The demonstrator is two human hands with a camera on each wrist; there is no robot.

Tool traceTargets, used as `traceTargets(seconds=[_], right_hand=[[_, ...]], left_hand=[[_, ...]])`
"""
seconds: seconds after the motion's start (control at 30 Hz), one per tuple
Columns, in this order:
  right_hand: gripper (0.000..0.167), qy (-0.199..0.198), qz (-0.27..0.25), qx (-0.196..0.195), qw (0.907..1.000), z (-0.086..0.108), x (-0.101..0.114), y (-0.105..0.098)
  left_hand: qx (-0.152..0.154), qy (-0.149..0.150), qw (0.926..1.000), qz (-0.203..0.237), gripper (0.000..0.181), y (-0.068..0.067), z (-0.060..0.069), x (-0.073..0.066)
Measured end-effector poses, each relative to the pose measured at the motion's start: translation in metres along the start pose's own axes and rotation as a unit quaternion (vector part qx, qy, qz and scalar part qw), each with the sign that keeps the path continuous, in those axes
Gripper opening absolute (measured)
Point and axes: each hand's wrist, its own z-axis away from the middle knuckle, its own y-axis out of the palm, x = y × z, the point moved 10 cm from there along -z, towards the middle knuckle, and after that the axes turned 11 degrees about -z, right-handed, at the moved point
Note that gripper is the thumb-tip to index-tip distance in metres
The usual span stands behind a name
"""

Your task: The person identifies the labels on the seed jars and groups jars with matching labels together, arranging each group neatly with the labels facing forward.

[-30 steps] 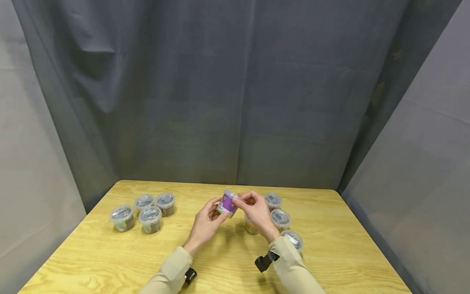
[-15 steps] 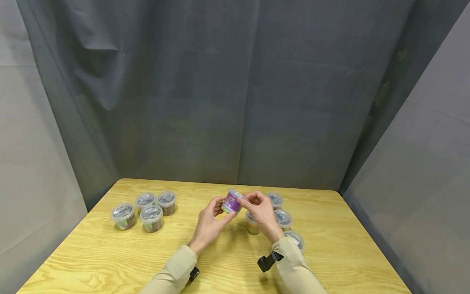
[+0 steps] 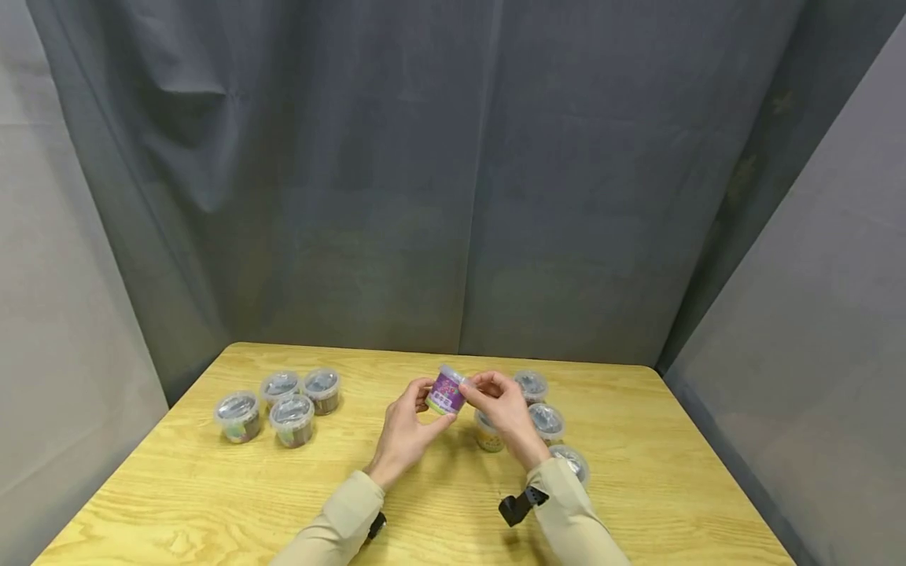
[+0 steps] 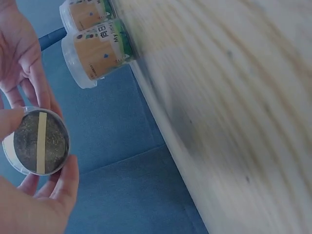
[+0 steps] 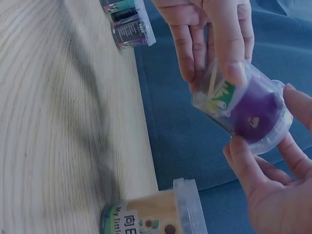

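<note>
A small lidded plastic cup [image 3: 446, 391] with a purple label is held tilted above the table, between both hands. My left hand [image 3: 402, 436] grips it from the left, fingers and thumb around its side. From the right, my right hand [image 3: 504, 413] pinches the cup near its lid. The left wrist view shows the round end of the cup [image 4: 41, 144], dark filling behind clear plastic and a pale yellow strip across it. In the right wrist view the purple label of the cup [image 5: 253, 109] faces the camera, with fingers of both hands on it.
Several lidded cups [image 3: 292, 420] stand grouped on the left of the wooden table [image 3: 269, 511]. To the right, more lidded cups [image 3: 546, 420] stand partly behind the right forearm; an orange-labelled cup [image 3: 488, 436] is nearest the hands. A grey curtain [image 3: 354, 196] hangs behind.
The purple-labelled cup has turned in the hands so that more of its printed label faces the head camera. Both hands have shifted slightly right and keep their hold.
</note>
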Motion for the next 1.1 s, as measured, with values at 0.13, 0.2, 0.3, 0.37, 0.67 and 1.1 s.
traceTargets(seconds=[0.13, 0.2, 0.3, 0.37, 0.67, 1.1], right_hand=[[0.024, 0.002, -0.001, -0.011, 0.9999, -0.001, 0.003, -0.002], [0.024, 0.007, -0.004, -0.013, 0.9999, -0.002, 0.004, -0.002], [0.026, 0.013, -0.007, -0.012, 0.9998, -0.002, 0.004, -0.003], [0.026, 0.014, -0.011, -0.012, 0.9998, -0.002, 0.005, -0.003], [0.027, 0.019, 0.026, -0.027, 0.9991, -0.003, 0.009, -0.01], [0.027, -0.002, 0.147, 0.018, 0.9889, -0.011, 0.021, -0.024]], left_hand=[[0.008, 0.006, 1.0, 0.001, 0.059, 0.002, 0.0, -0.003], [0.017, -0.004, 0.9997, 0.014, 0.059, 0.003, -0.001, -0.002], [0.025, -0.016, 0.999, 0.033, 0.06, 0.004, -0.002, -0.001], [0.018, -0.014, 0.9993, 0.031, 0.06, 0.004, -0.004, -0.003], [0.005, 0.003, 1.0, -0.005, 0.054, 0.005, -0.011, -0.008], [0.118, 0.026, 0.9925, 0.015, 0.043, 0.022, -0.044, -0.01]])
